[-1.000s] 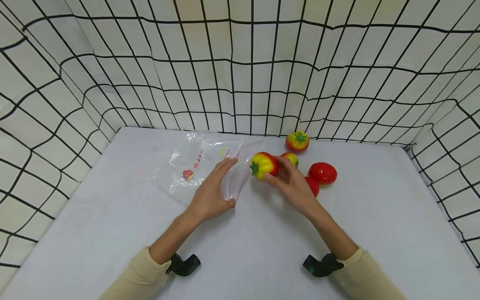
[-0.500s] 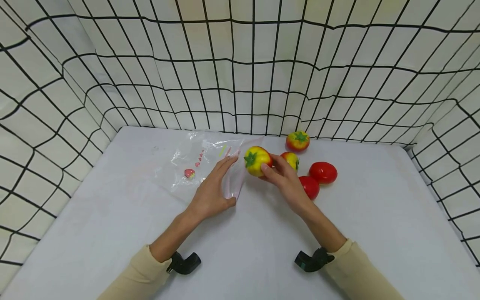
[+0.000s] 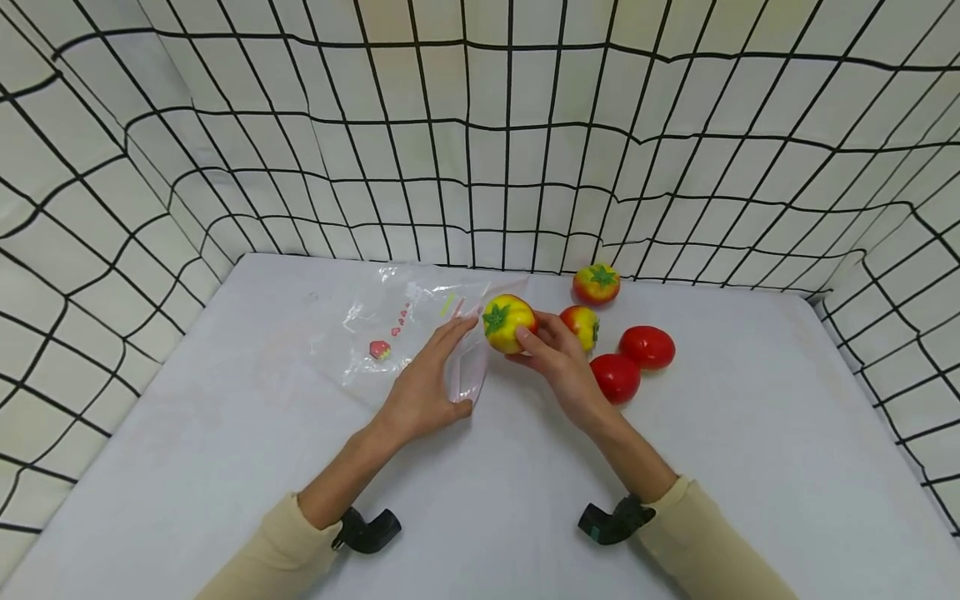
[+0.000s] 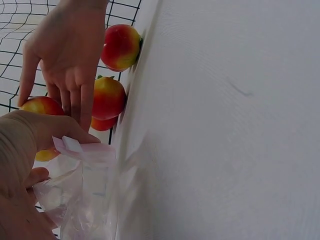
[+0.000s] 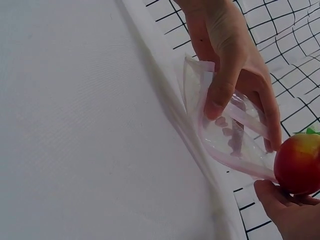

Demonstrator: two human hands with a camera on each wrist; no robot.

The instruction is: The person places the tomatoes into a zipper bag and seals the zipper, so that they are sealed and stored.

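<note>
My right hand [image 3: 558, 358] holds a yellow-and-red tomato [image 3: 506, 323] with a green star-shaped calyx, thumb on its near side. The tomato is at the mouth of a clear plastic bag [image 3: 360, 321], which has pink edges and small strawberry and heart prints. My left hand [image 3: 420, 383] grips the bag at its mouth, thumb and fingers spread apart. In the right wrist view, the left thumb lies over the bag's pink rim [image 5: 220, 159], and the tomato [image 5: 298, 165] is just beyond the left fingertips. In the left wrist view the bag [image 4: 90, 195] hangs below the left hand.
Right of my right hand lie two red-and-yellow tomatoes, one at the back [image 3: 596, 285] and one nearer [image 3: 581, 327]. Beside them are two plain red tomatoes, one farther [image 3: 647, 347] and one closer [image 3: 617, 377]. A black wire mesh [image 3: 480, 125] encloses the white table's back and sides.
My right hand has carried the tomato left to the bag's mouth and turned its green calyx more into view. More of the near red tomato shows. The left hand has hardly moved.
</note>
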